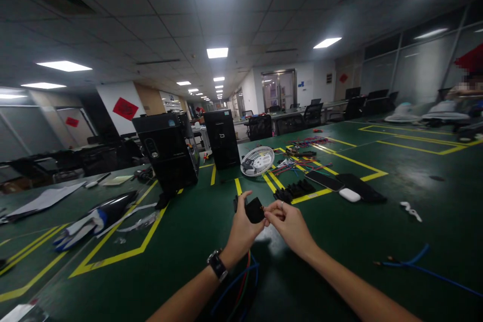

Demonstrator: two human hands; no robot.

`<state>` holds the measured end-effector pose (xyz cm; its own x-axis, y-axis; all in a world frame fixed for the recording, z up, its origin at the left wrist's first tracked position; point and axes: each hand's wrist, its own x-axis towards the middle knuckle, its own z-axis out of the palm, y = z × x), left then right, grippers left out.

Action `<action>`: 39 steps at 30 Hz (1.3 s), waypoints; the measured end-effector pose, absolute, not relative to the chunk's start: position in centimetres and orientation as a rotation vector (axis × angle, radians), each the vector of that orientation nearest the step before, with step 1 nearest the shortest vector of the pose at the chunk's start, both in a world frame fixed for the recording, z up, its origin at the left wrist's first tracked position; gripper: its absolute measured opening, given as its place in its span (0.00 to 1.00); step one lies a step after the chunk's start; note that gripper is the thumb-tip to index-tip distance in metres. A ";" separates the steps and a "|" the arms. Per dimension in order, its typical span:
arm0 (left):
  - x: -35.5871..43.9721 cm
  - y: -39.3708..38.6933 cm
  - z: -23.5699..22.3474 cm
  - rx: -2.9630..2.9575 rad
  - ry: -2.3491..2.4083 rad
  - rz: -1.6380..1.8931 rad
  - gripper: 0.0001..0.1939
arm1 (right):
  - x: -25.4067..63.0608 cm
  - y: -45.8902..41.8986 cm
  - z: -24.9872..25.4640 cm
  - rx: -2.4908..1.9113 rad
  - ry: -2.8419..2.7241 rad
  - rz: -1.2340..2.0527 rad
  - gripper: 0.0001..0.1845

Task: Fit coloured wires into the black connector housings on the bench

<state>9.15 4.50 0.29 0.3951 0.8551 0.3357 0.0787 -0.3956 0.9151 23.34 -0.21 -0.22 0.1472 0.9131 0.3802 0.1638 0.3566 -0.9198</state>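
Note:
My left hand (241, 226), with a watch (217, 264) on its wrist, is closed around a small black block-shaped part (254, 211) above the table. At the right side of that part, my right hand (290, 222) pinches something small; a bit of orange shows by the fingertips, but its kind is hidden. Red, green and blue wires (245, 282) hang down below my left hand. Just beyond the hands lies a row of black parts (296, 191).
Two black computer towers (166, 153) (222, 138) stand at the back left. A white basket (247, 171) sits beside them, near loose wires (309, 142). To the right lie a phone (323, 180), a white case (349, 195) and blue cables (433, 274). Gloves (81, 229) lie left. Yellow tape (113, 260) marks the green table (181, 246).

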 end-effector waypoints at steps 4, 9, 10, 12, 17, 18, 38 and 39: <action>9.0 4.3 0.3 1.835 0.880 1.093 0.39 | 23.3 -0.5 0.0 -1.147 -1.374 0.650 0.07; 9.2 4.5 0.1 1.822 0.915 1.103 0.41 | 23.4 -0.8 0.4 -1.188 -1.355 0.531 0.06; 9.3 4.5 0.0 1.828 0.919 1.099 0.41 | 23.5 -0.8 0.4 -1.194 -1.362 0.514 0.06; 9.5 4.3 -0.2 1.847 0.921 1.092 0.40 | 23.6 -0.6 0.3 -1.206 -1.380 0.503 0.05; 9.8 3.6 -0.3 1.889 0.949 1.061 0.38 | 23.9 -0.3 -0.1 -1.200 -1.389 0.553 0.06; 9.8 3.5 -0.2 1.892 0.948 1.054 0.39 | 24.0 -0.3 -0.1 -1.191 -1.386 0.563 0.07; 9.7 3.8 -1.5 1.941 0.850 1.080 0.39 | 24.1 -0.2 -0.1 -1.144 -1.379 0.729 0.07; 9.6 4.0 -1.7 1.948 0.827 1.085 0.40 | 24.1 -0.1 0.0 -1.132 -1.360 0.784 0.08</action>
